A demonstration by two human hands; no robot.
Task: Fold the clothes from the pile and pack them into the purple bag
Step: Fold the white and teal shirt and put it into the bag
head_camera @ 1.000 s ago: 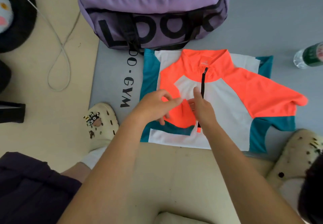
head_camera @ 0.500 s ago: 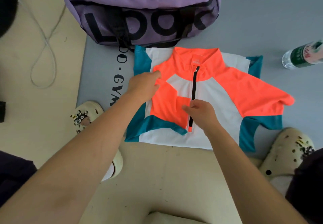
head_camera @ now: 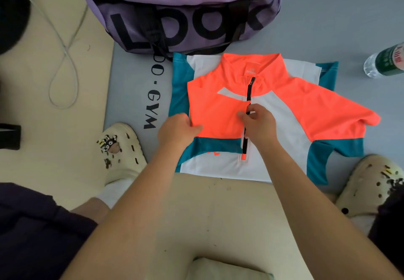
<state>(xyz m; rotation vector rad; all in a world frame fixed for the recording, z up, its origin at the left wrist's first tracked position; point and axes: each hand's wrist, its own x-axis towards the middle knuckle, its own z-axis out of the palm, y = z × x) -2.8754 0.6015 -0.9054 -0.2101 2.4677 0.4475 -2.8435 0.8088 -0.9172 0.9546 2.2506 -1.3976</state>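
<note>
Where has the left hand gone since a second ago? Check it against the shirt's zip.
Yes. The left hand moved left, away from the zip of the shirt, and now grips the outer edge of the folded sleeve.

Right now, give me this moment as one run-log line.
stage: folding left sleeve inward | left hand: grips sleeve edge | right hand: pinches sleeve at zipper | shirt: on mat | purple bag: open

An orange, white and teal zip-neck jersey (head_camera: 273,126) lies on a grey gym mat (head_camera: 135,78), just in front of a purple fabric duffel bag (head_camera: 185,11); a clear plastic bottle (head_camera: 384,61) lies to the right.
</note>
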